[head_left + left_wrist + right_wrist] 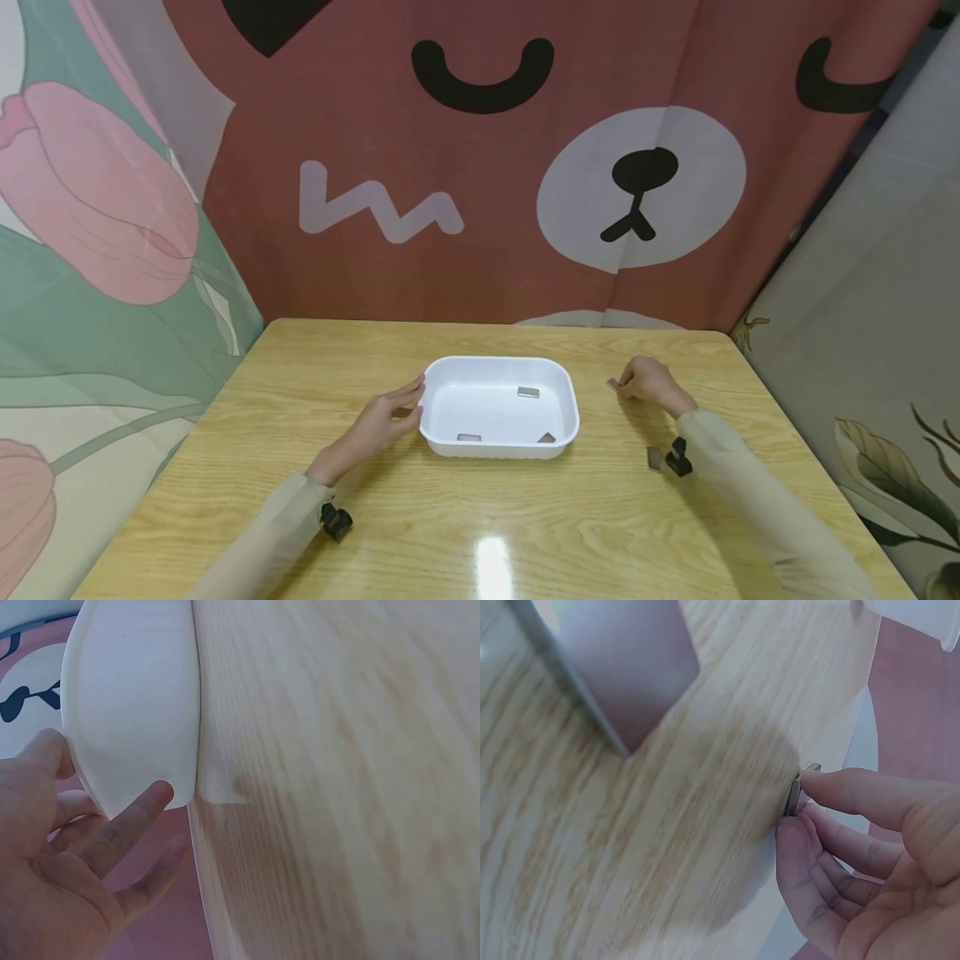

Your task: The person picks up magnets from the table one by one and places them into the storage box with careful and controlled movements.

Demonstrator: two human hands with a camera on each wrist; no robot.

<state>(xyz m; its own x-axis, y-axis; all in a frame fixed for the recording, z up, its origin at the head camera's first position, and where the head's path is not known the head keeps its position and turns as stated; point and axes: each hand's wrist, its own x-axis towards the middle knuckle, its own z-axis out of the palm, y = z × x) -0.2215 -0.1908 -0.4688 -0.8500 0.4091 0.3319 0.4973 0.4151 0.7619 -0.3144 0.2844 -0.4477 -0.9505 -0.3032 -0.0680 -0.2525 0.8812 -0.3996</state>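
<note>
So we've got the right hand (651, 385) over at the far right of the table (420, 517), with a small grey piece (793, 796) pinched between thumb and fingertips. From the head view we'd barely spot it; the right wrist view gives us the grip and the piece's thin edge. We can't tell if it's touching the wood.

The left hand (382, 422) has its fingers spread, tips against the left end of the white tray (487, 451). The left wrist view shows us just that outer wall, so for the insides we need the head view: one flat piece (528, 392) on the far right, another (469, 437) near left, a third (547, 438) near right.

A loose plate (654, 459) lies just beside the right wrist, and its slanted corner only shows up for us in the right wrist view.
</note>
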